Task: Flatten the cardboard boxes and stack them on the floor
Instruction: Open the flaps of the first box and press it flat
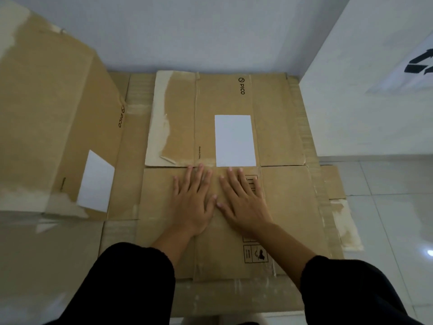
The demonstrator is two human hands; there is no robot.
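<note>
Head view: my left grip [192,202] and right grip [243,202] lie released, fingers straight and palms flat, side by side on the flattened cardboard box [288,195]. It tops the cardboard stack [131,160] on the floor [386,207], against its far wall edge. I judge this the pressing-down step: lean weight through both palms, then sweep outward along the creases. The unflattened PICO box [46,113] stands at the floor's left edge, probably next.
</note>
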